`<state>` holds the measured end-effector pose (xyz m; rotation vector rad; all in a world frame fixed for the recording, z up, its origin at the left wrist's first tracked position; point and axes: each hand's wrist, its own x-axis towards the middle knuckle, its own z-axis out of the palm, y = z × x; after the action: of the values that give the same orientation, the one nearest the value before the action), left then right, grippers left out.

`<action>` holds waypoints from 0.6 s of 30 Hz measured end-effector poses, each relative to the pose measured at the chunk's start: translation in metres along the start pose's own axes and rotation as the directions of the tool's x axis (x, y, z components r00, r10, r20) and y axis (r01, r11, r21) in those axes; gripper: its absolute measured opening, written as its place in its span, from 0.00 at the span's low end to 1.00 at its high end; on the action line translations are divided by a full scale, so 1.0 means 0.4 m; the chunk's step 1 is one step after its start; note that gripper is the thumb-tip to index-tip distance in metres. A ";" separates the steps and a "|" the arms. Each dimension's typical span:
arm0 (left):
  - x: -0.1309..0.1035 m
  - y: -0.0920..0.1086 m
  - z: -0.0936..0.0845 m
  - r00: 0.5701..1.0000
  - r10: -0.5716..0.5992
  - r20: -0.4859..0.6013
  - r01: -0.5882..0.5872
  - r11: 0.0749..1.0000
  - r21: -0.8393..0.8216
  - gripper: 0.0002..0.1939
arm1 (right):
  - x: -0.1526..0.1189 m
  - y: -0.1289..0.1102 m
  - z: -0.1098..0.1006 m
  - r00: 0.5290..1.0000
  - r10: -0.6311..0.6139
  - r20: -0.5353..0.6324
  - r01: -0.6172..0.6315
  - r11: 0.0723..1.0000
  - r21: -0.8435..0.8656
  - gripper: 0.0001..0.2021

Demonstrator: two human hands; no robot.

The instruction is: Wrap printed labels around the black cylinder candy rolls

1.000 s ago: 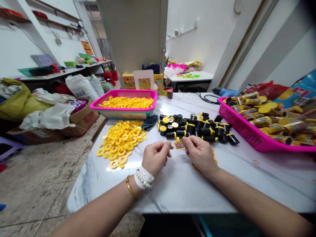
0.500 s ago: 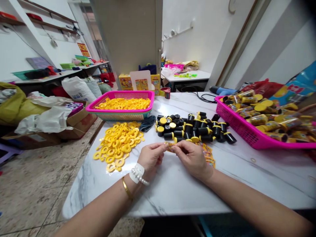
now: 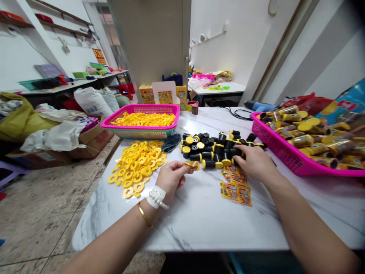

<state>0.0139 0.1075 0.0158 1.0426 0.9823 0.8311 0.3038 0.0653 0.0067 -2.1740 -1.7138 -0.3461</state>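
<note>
My left hand [image 3: 172, 176] pinches a small printed plastic sleeve [image 3: 193, 165], yellow and orange, above the table. To the right, my right hand [image 3: 253, 160] reaches into a pile of black cylinders with yellow caps [image 3: 209, 155]. Its thumb and fingers close around one black cylinder [image 3: 234, 152], partly hidden by the hand. Flat printed sleeves [image 3: 236, 192] lie in a loose stack below that hand. Yellow plastic rings [image 3: 137, 163] are heaped on the table to the left of my left hand.
A pink basket [image 3: 104, 122] of yellow rings stands at the back left, with a dark cloth [image 3: 172, 143] beside it. At the right, another pink basket [image 3: 288, 159] holds wrapped cylinders. A tape roll [image 3: 194, 107] and a blue heat-gun-like tool [image 3: 259, 106] lie at the back.
My hands have parted. The left hand keeps the printed sleeve, while the right has let go of it and moved right and up to the black cylinders, uncovering the stacked sleeves.
</note>
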 end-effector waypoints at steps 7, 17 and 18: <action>-0.002 0.007 0.000 0.993 0.030 -0.113 -0.011 0.987 0.160 0.12 | -0.022 -0.081 -0.034 0.968 -0.058 -0.243 0.116 0.966 0.232 0.17; 0.005 0.007 -0.010 0.999 -0.006 -0.048 0.013 0.991 0.137 0.16 | -0.108 -0.229 -0.038 0.886 -0.356 0.297 0.188 0.862 0.471 0.10; 0.004 0.008 -0.008 0.999 -0.020 -0.042 0.026 0.989 0.147 0.17 | -0.105 -0.228 -0.031 0.899 -0.327 0.291 0.154 0.859 0.489 0.10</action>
<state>0.0110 0.1109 0.0178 1.1420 1.1014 0.7724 0.2054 0.0418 0.0122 -1.7468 -2.0238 0.4028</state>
